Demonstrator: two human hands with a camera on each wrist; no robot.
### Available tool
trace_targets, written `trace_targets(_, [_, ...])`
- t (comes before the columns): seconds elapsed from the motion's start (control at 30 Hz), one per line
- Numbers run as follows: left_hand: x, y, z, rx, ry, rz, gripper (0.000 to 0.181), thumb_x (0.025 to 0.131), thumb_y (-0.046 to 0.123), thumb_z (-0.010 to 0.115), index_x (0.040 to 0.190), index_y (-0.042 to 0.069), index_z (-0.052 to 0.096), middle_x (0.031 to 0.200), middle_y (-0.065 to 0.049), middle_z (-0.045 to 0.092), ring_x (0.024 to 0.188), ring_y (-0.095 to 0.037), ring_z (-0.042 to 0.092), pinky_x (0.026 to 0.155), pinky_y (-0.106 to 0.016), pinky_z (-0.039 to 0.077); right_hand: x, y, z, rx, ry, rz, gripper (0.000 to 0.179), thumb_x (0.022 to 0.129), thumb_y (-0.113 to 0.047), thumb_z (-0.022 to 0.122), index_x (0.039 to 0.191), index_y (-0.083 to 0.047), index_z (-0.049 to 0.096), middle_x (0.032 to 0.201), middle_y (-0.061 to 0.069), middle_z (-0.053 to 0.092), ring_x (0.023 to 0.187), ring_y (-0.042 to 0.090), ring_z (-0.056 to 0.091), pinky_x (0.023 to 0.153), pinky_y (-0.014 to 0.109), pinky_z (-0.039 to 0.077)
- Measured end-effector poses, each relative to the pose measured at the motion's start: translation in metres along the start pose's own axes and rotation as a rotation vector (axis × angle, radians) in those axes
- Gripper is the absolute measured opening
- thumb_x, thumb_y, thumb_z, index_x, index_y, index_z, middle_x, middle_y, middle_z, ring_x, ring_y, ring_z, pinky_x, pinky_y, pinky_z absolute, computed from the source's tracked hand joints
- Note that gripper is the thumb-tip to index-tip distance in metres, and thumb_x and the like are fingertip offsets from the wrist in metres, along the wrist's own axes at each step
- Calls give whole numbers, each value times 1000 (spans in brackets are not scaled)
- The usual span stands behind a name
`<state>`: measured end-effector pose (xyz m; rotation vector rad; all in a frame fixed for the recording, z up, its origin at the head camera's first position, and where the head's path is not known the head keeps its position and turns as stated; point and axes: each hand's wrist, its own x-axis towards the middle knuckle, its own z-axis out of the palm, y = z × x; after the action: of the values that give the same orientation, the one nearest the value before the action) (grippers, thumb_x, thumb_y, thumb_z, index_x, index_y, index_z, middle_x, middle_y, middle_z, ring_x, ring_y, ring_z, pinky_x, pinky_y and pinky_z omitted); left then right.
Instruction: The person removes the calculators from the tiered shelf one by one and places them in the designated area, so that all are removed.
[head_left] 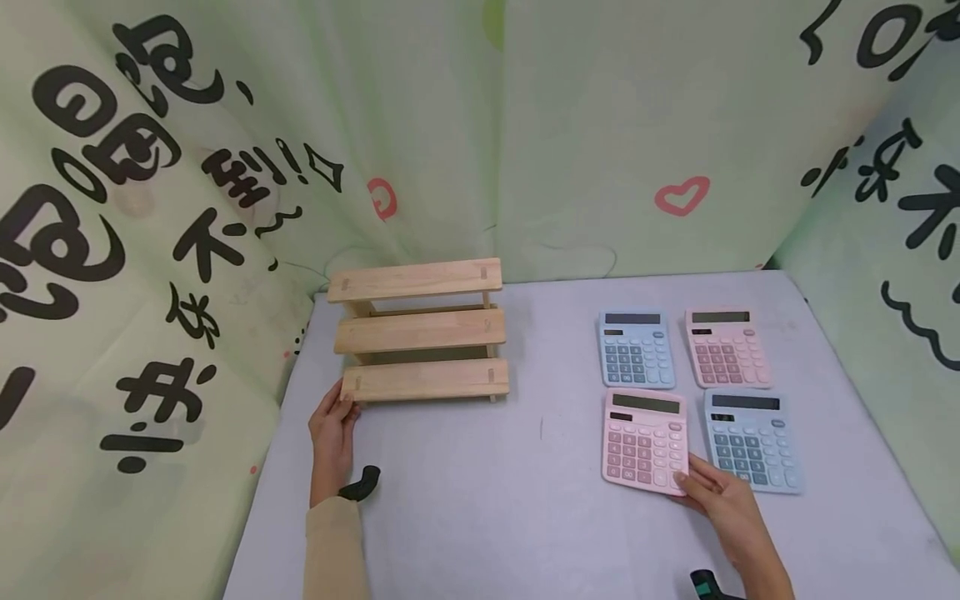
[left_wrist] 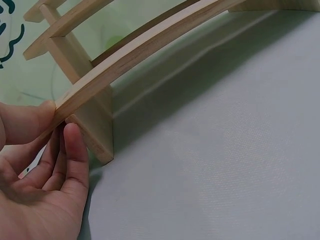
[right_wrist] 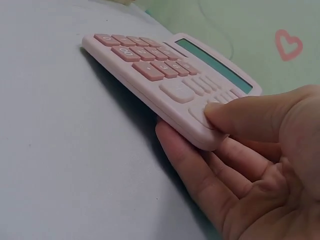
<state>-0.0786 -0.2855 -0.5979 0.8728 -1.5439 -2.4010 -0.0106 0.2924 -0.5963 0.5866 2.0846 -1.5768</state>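
Observation:
A three-tier wooden rack [head_left: 423, 333] stands at the back left of the table. My left hand [head_left: 332, 429] pinches the left end of its lowest slat [left_wrist: 95, 82], thumb on top and fingers beneath. On the right, my right hand [head_left: 723, 504] grips the lower right corner of a pink calculator [head_left: 645, 440], with the thumb [right_wrist: 240, 117] on its keys and the fingers under it. In the right wrist view that calculator is tilted, its gripped edge raised above the white cloth.
Behind the held calculator lie a blue calculator [head_left: 636, 350] and another pink calculator [head_left: 727, 348]. A second blue calculator [head_left: 752, 442] is just right of it. Printed curtains [head_left: 585, 125] border the white table [head_left: 480, 500] at the back and sides.

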Motion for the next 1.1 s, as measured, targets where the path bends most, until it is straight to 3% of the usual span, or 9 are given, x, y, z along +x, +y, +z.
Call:
trace_targets(0.2, [0, -1, -1, -16, 9, -9, 54, 107, 4, 54, 159, 5, 41, 123, 3, 60, 91, -9, 57, 81, -18, 53, -4, -5, 1, -119, 43, -32, 72, 106, -23, 63, 161, 6, 26, 135, 29, 66, 86, 8, 75, 79, 22, 62])
trace_targets(0.47, [0, 0, -2, -25, 3, -3, 55, 106, 5, 56, 159, 3, 41, 119, 3, 63, 87, -8, 57, 79, -18, 53, -10, -13, 3, -259, 56, -63, 64, 107, -18, 58, 159, 7, 31, 156, 39, 38, 86, 15, 77, 75, 14, 58])
trace_targets(0.67, [2, 1, 0, -18, 5, -26, 53, 108, 5, 53, 159, 6, 42, 127, 1, 58, 88, -7, 57, 81, -17, 53, -13, -21, 7, -313, 95, -55, 61, 106, -14, 55, 157, 10, 31, 156, 40, 36, 86, 21, 78, 73, 18, 60])
trace_targets(0.9, [1, 0, 0, -21, 2, -18, 55, 107, 5, 55, 159, 5, 41, 122, 3, 61, 88, -7, 57, 81, -17, 53, -14, -23, 21, -400, 356, -79, 46, 101, -6, 60, 144, 9, 54, 138, 37, 58, 85, 29, 74, 60, 23, 57])
trace_targets(1.1, [0, 1, 1, -28, 5, -21, 56, 107, 5, 55, 160, 4, 40, 125, 3, 59, 92, -8, 57, 81, -17, 53, -14, -23, 30, -339, 491, -103, 37, 101, 1, 59, 136, 13, 60, 126, 36, 65, 100, 43, 72, 60, 24, 60])
